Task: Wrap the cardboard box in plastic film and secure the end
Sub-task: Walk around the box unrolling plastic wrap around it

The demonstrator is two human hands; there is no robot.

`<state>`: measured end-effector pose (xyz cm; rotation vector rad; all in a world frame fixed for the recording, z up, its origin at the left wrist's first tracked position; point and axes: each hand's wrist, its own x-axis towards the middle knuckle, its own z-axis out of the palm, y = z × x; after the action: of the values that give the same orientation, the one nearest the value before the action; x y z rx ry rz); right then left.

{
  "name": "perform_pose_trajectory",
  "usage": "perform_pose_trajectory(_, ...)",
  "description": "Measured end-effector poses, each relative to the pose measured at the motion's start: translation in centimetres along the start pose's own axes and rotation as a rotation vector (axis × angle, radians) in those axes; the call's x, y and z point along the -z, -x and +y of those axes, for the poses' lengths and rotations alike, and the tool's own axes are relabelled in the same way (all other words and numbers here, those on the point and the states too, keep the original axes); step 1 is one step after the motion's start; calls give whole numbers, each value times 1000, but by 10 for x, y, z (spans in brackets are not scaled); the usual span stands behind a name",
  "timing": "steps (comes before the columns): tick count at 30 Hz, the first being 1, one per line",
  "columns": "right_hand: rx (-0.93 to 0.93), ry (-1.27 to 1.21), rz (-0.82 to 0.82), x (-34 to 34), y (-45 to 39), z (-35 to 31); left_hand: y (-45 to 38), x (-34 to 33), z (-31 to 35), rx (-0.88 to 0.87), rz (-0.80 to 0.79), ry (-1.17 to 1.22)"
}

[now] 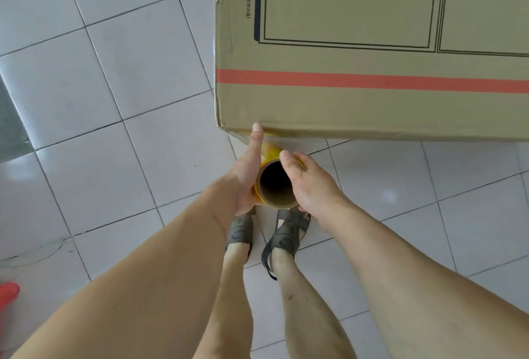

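Observation:
A large brown cardboard box with a red stripe and black printed frames stands on the tiled floor, filling the upper right. Just below its near left corner I hold a roll of yellowish plastic film upright, its cardboard core open toward me. My left hand grips the roll's left side, thumb stretched up to touch the box's lower edge. My right hand grips the roll's right side, thumb over the core's rim. The film's loose end is hidden.
Grey-white floor tiles surround the box. My feet in dark sandals stand right under the roll. A red object lies at the lower left edge, and a dark metal strip runs along the left edge.

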<state>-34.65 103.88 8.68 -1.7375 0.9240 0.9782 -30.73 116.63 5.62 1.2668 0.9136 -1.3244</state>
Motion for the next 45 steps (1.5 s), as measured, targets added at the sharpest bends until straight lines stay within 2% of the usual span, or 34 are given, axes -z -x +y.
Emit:
perform_pose_trajectory(3, 8, 45, 22, 7, -2, 0, -3, -6, 7, 12, -25, -118)
perform_pose_trajectory(6, -45, -54, 47, 9, -7, 0, -17, -11, 12, -122, 98, -203)
perform_pose_trajectory(10, -112, -271, -11, 12, -6, 1, -23, -11, 15, -61, -5, -147)
perform_pose_trajectory(15, -31, -69, 108, 21, -6, 6, -17, -19, 15, 8, -81, -60)
perform_pose_trajectory(17, -22, -60, 143, 27, -6, 4, -13, -27, 17, 34, -108, -103)
perform_pose_trajectory(21, -136, -306, 122, 33, -10, 7, -24, -39, 24, -71, 24, -246)
perform_pose_trajectory(24, -153, -476, 26, 36, -8, 12, -25, -44, 26, -45, -5, -193)
perform_pose_trajectory(26, -119, -410, 14, 38, -9, 17, -21, -46, 23, -15, -24, -180)
perform_pose_trajectory(29, -73, -151, 54, 46, -12, 23, -21, -56, 13, 30, -25, -120)
perform_pose_trajectory(31, -55, -69, 77, 54, -11, 26, -16, -68, 10, 47, 2, -160)
perform_pose_trajectory(33, -42, -91, 48, 60, -12, 28, -19, -74, 9, -7, 74, -180)
perform_pose_trajectory(35, -60, -263, -33, 63, -10, 36, -21, -78, 9, -56, 138, -194)
perform_pose_trajectory(37, -110, -451, -94, 65, -8, 44, -23, -81, 10, -48, 110, -144)
perform_pose_trajectory(38, -104, -467, -97, 67, -7, 46, -22, -82, 9, -32, 76, -122)
perform_pose_trajectory(42, -17, -191, -13, 79, -14, 48, -22, -91, 2, 33, 1, -42)
perform_pose_trajectory(45, 7, -137, 28, 91, -15, 50, -23, -104, 6, -12, 147, -226)
